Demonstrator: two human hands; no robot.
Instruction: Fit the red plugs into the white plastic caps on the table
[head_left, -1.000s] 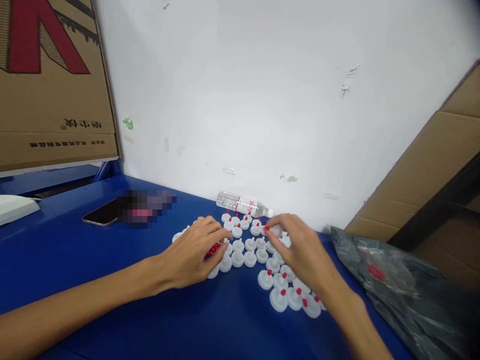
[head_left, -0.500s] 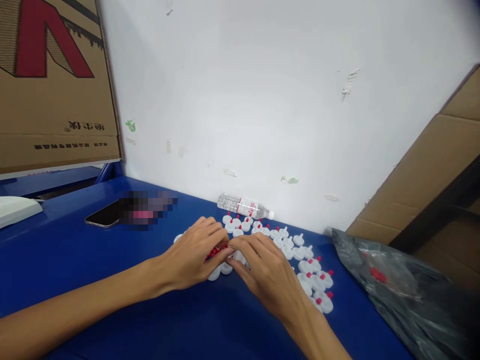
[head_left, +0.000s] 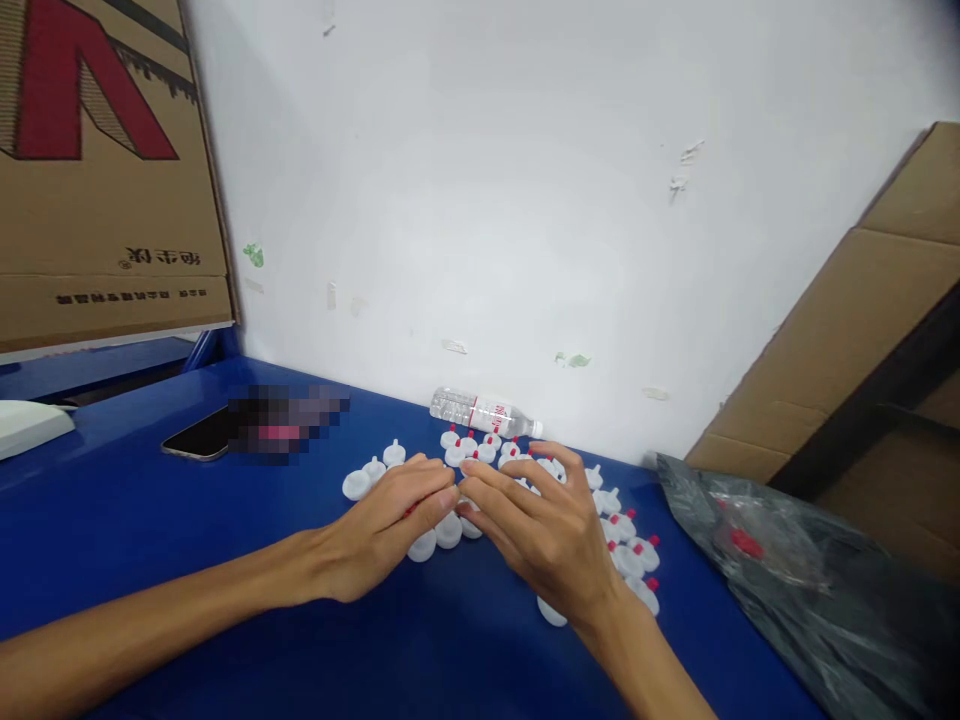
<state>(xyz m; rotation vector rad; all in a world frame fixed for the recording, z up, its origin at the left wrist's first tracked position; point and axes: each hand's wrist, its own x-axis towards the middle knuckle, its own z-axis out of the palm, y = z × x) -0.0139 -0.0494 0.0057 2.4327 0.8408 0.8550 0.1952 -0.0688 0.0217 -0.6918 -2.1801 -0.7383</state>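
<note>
Over the middle of the blue table, my left hand (head_left: 386, 525) is curled closed, palm down, around small red caps (head_left: 410, 511). Only a sliver of red shows past its fingers. My right hand (head_left: 544, 520) meets it at the fingertips, its fingers stretched and parted and one finger raised. I see nothing held in it, though the tips are partly hidden. Round white plastic pieces with spouts (head_left: 421, 545) lie under and around both hands. Several at the back and right wear red caps (head_left: 653, 541); those on the left (head_left: 358, 485) have bare spouts.
A clear plastic bottle (head_left: 491, 412) lies against the wall behind the pieces. On the left is a phone (head_left: 199, 436) beside a blurred patch. To the right, a dark plastic bag (head_left: 780, 610) carries a clear bag with red bits (head_left: 746, 543). Cardboard (head_left: 832, 300) leans there.
The fingers of my right hand have spread, one of them lifting. My left hand has closed over the red caps, which showed more before. The view has shifted slightly.
</note>
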